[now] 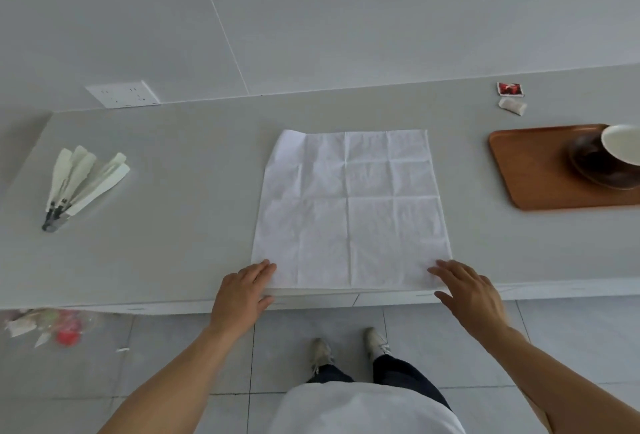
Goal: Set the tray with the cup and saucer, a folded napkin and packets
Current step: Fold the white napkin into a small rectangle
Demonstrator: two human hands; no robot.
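napkin (pixel 349 208) flat, unfolded on table (pixel 173 163) | thin, limp, creased, probably slides | left hand (pixel 242 295), right hand (pixel 467 291) fingers straight on near corners | pinch corners to fold

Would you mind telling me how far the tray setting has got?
Done: cup and saucer sit on the tray. In hand: the napkin lies unfolded, left hand and right hand at its near corners. Left: fold it, then move it and the two packets onto the tray.
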